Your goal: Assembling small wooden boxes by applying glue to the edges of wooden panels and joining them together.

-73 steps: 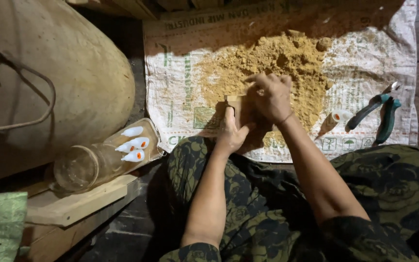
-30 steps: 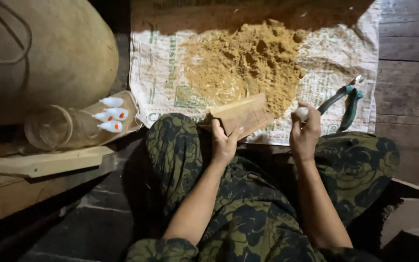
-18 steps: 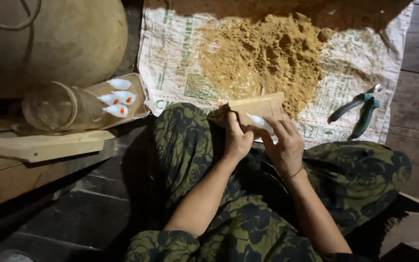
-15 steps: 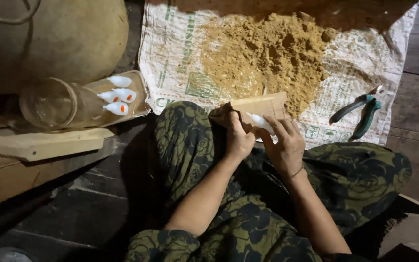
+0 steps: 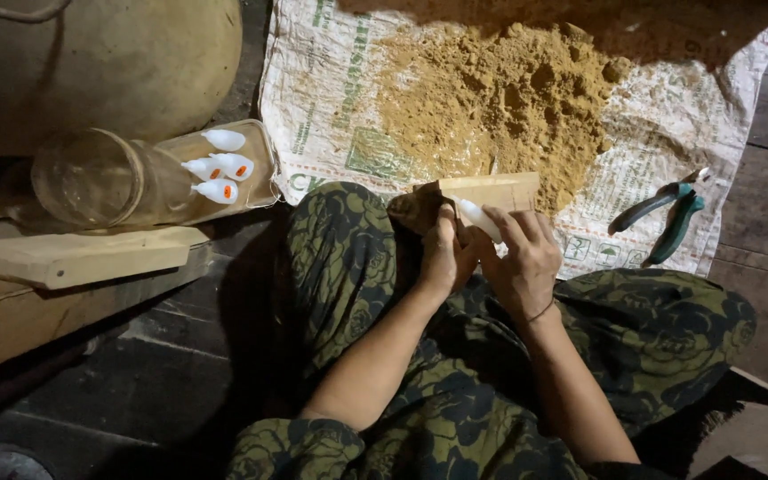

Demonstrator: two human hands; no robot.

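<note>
Against wood block (image 5: pixel 491 190), glue bottle (image 5: pixel 477 218) unmoved.

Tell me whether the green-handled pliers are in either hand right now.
No, the pliers lie on the woven sack, apart from both hands.

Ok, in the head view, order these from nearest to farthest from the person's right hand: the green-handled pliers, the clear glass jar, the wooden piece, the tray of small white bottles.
From the right hand:
1. Wooden piece, just above it, by the fingers.
2. Green-handled pliers, to its right on the sack.
3. Tray of small white bottles, far to the left.
4. Clear glass jar, farther left, beside the tray.
</note>
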